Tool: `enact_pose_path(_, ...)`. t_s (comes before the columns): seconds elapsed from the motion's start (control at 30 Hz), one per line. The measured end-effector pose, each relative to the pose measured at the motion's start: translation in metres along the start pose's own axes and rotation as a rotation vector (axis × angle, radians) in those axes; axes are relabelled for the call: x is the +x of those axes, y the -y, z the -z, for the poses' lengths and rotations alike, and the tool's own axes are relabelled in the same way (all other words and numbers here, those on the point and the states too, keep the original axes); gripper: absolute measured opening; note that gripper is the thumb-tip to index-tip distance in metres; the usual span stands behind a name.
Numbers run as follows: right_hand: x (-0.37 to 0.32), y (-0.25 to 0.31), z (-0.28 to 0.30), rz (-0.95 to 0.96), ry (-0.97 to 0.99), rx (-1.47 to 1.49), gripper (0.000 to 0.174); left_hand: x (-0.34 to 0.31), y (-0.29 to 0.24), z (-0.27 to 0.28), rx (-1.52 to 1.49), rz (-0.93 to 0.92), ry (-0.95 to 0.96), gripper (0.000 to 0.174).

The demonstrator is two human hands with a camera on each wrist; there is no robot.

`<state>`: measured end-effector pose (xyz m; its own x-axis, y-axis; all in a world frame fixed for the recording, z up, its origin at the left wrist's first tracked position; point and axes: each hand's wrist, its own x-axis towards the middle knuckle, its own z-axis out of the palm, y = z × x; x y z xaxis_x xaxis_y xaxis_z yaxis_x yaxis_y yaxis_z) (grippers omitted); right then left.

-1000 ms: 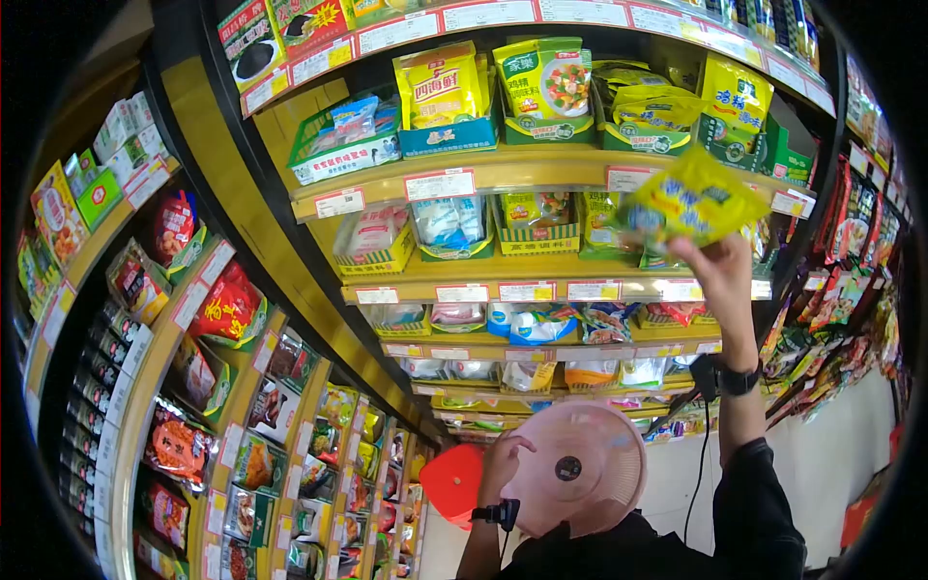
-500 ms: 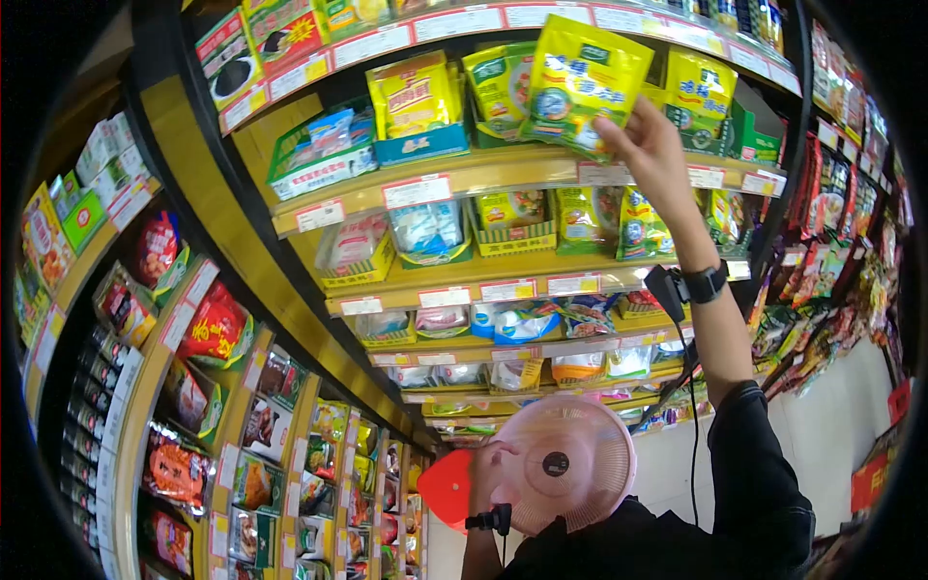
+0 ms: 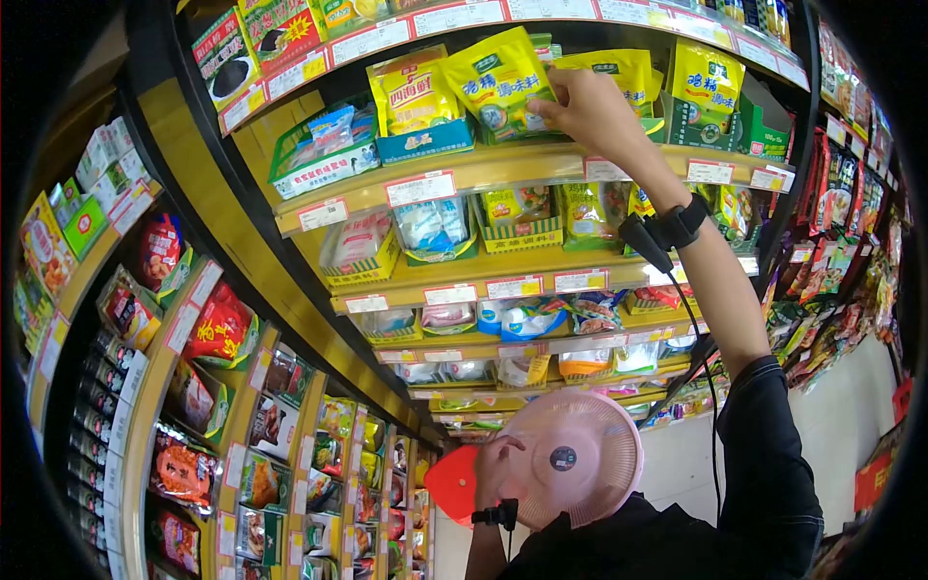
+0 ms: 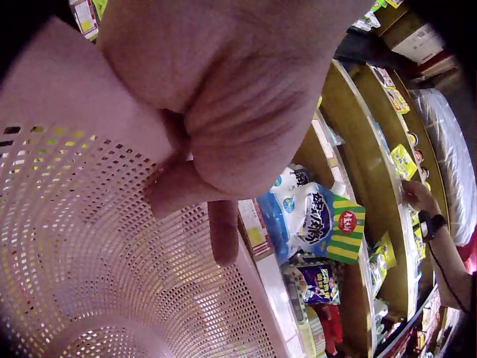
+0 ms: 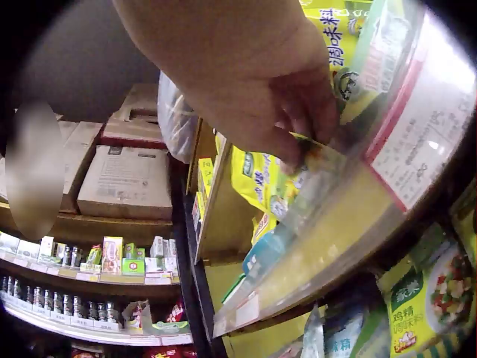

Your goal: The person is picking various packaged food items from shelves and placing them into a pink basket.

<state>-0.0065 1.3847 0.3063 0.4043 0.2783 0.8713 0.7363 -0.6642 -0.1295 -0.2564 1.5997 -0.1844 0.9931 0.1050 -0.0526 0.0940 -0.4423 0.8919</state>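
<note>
My right hand [image 3: 597, 114] pinches the right edge of a yellow seasoning bag [image 3: 498, 82] with green and blue print. The bag stands nearly upright at the second shelf from the top, just right of a yellow seafood seasoning bag [image 3: 414, 97] in a blue box. In the right wrist view, the fingers reach behind the shelf's clear front lip, with the yellow bag [image 5: 257, 177] beyond them. Low in the head view, my left hand [image 3: 495, 472] holds the rim of a round pink basket [image 3: 604, 440]. Its fingers overlap the basket's perforated wall [image 4: 97, 194] in the left wrist view.
More yellow bags [image 3: 706, 87] stand to the right of my right hand. Price tags [image 3: 420, 188] line the shelf edges. A shelf rack with packets [image 3: 184, 474] runs along the left. A red stool-like object [image 3: 452, 483] lies beside the basket; a cable [image 3: 710, 387] hangs from the right wrist.
My right hand has carried the yellow bag up and left from in front of the lower shelves to the second shelf. The left hand has stayed at the basket.
</note>
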Motion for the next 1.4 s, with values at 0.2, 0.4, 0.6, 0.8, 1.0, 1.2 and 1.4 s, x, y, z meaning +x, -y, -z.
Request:
enact_pose_path(0.2,-0.008,-0.012,-0.007,0.091,-0.022,-0.204,0.036,0.001,0.016,-0.005,0.121,-0.224,-0.119,0.027)
enact_pose_path(0.4,-0.017,0.002,0.011,0.023,0.058,0.000,0.034,-0.001,0.018,-0.008,0.069,-0.198,-0.101,0.024)
enact_pose_path(0.6,-0.027,-0.033,0.044,0.059,-0.321,0.052,0.034,0.007,0.017,-0.014,0.012,-0.180,-0.061,0.024)
enact_pose_path(0.8,-0.025,-0.084,0.086,-0.032,-0.291,-0.177,0.034,0.008,-0.015,-0.018,0.044,-0.182,-0.076,0.025)
enact_pose_path(1.0,-0.025,-0.089,0.089,-0.040,0.114,-0.325,0.037,0.015,-0.021,-0.027,0.017,-0.187,-0.013,0.020)
enact_pose_path(1.2,-0.023,-0.096,0.088,0.035,0.214,-0.460,0.036,0.017,-0.016,-0.031,0.073,-0.242,-0.035,0.022)
enact_pose_path(1.4,-0.116,-0.017,0.120,-0.097,-0.143,-0.238,0.016,0.011,0.001,-0.028,0.071,-0.183,-0.139,0.028)
